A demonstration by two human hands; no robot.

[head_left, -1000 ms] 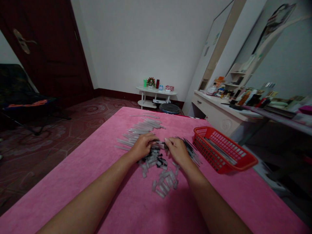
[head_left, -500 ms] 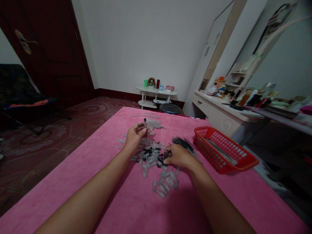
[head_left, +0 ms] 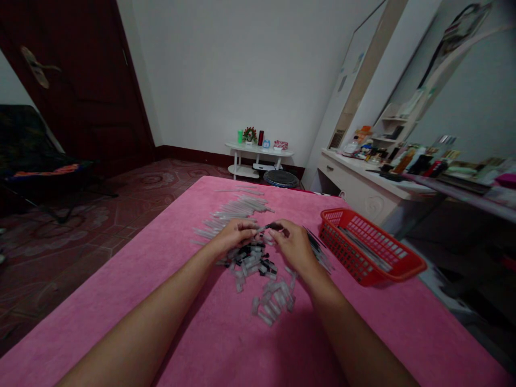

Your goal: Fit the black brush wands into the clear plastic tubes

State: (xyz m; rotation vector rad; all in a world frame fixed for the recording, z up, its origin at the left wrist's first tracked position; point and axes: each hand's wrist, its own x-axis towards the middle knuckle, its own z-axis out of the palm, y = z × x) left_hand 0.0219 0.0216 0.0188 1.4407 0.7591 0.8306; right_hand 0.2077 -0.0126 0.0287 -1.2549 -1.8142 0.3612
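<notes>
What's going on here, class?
A person's left hand holds a thin stick; the right hand is at its dark end, its grip blurred. Below lies a pile of small clear and black pieces. Pale tubes lie beyond, dark rods beside the right hand, and a red basket stands to the right.

The cloth (head_left: pixel 226 344) is pink, the basket (head_left: pixel 368 277) red, the tubes (head_left: pixel 231 214) apparently greyish-white.

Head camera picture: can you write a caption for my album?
Both hands hold a slim piece by small pale and black parts on a pink cloth, near a red basket.
</notes>
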